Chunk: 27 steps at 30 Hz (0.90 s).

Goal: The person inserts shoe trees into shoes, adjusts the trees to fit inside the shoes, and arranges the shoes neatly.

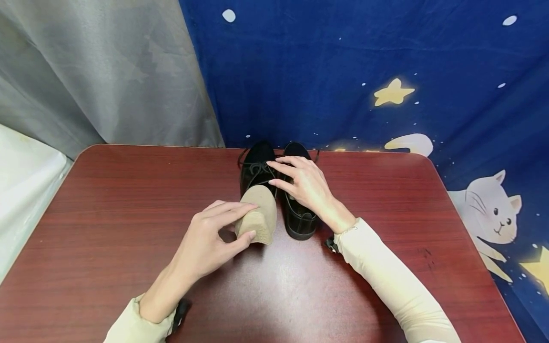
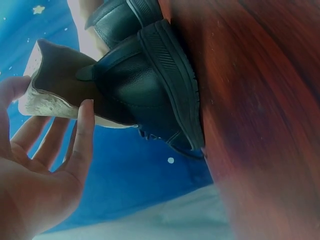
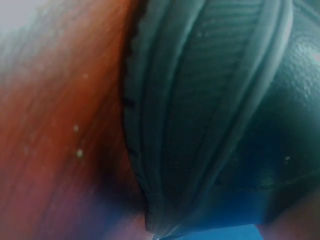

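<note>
A pair of black lace-up shoes stands side by side near the table's far edge, toes pointing away. My left hand (image 1: pixel 210 233) pinches the heel end of a beige insole (image 1: pixel 263 202) between thumb and fingers. The insole (image 2: pixel 60 72) rises tilted from the opening of the left shoe (image 1: pixel 259 159), its front part hidden inside. Over the right shoe (image 1: pixel 301 221) reaches my right hand (image 1: pixel 306 183), fingers extended toward the left shoe's laces; whether the fingertips touch is unclear. In the right wrist view, a shoe's ribbed sole (image 3: pixel 210 85) fills the middle.
The shoes stand on a reddish-brown wooden table (image 1: pixel 141 214) with rounded far corners. Behind it hang a grey curtain (image 1: pixel 128 71) and a blue curtain (image 1: pixel 300 71) printed with stars and a cat. A white surface (image 1: pixel 25 176) lies beyond the table's left edge.
</note>
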{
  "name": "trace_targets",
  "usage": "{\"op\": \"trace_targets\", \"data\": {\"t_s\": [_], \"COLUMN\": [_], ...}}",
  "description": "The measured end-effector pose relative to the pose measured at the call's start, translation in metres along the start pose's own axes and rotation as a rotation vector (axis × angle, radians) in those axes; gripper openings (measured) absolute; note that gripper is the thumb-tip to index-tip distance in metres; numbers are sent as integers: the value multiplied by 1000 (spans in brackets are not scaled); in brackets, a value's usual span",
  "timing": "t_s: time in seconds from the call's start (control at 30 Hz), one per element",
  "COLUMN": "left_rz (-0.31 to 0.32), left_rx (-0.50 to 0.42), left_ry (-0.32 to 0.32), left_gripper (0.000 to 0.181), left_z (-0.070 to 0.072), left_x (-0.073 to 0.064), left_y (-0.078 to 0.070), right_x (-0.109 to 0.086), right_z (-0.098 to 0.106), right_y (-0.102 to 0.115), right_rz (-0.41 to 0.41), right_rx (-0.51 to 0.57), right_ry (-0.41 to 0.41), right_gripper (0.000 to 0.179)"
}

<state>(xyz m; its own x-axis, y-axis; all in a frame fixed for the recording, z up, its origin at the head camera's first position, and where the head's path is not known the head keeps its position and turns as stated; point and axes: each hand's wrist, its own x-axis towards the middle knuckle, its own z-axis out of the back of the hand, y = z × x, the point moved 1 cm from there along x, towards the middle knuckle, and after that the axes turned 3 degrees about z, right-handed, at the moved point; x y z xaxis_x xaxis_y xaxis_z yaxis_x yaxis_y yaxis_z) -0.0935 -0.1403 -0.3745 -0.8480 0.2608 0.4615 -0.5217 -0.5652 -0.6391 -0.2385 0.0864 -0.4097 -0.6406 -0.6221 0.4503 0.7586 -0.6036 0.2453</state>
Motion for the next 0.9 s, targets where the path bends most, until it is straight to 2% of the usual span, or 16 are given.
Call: {"op": "trace_targets", "data": {"t_s": [0.4, 0.6, 0.9], "left_rz": [-9, 4, -11], "left_rx": [5, 15, 12], "left_ry": [-15, -1, -4], "left_gripper": [41, 41, 41], "left_z": [-6, -8, -10], "left_x": [5, 6, 9], "left_y": [0, 4, 4], "right_x": [-1, 0, -1], "right_z": [-1, -2, 1], "right_y": [-1, 0, 0], "right_rz": [3, 1, -2], "right_rx": [-4, -1, -2], "right_ry": [-8, -6, 6], "right_gripper": [45, 45, 45]}}
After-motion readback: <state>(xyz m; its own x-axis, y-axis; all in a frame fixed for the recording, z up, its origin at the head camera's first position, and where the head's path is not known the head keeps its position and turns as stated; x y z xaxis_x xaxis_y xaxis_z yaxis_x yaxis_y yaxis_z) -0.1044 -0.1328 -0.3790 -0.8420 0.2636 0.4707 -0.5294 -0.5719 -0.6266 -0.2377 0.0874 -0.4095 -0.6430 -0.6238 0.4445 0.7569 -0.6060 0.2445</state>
